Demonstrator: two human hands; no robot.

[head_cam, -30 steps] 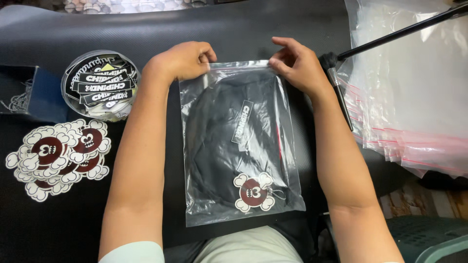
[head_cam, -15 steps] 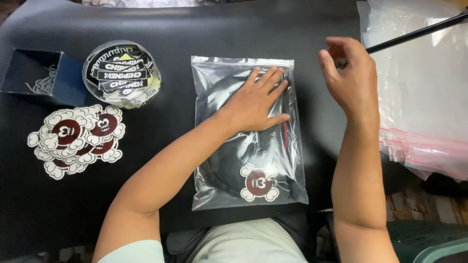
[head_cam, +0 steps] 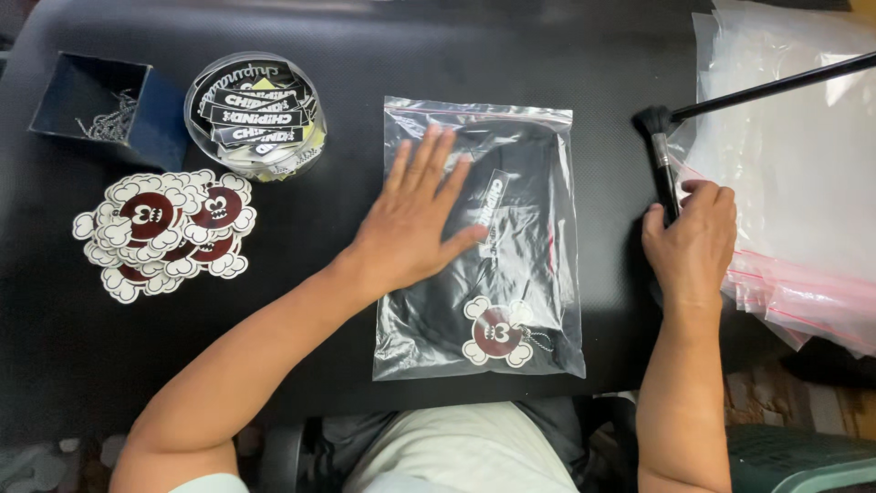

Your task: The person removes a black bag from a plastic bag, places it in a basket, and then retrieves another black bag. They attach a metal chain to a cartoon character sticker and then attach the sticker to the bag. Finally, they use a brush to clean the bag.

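Note:
A clear zip bag [head_cam: 538, 319] lies flat on the black table [head_cam: 511, 55]; inside is a folded black garment, a red-and-white cloud-shaped sticker [head_cam: 497, 333] and a small chain. My left hand [head_cam: 415, 224] presses flat on the bag's left half, fingers spread. My right hand [head_cam: 691, 242] is at the table's right edge, fingers curled around a black brush [head_cam: 659, 151] whose bristles point away from me.
A pile of red-and-white stickers [head_cam: 164, 233] lies at the left. Behind it stand a round clear tub of labels [head_cam: 255, 114] and a dark blue box with chains [head_cam: 100, 110]. Empty zip bags [head_cam: 794, 201] are stacked at the right under a black rod [head_cam: 776, 87].
Both hands left the bag's top seal. My left hand moved onto the bag and pressed it flat. My right hand swung right and took hold of the brush.

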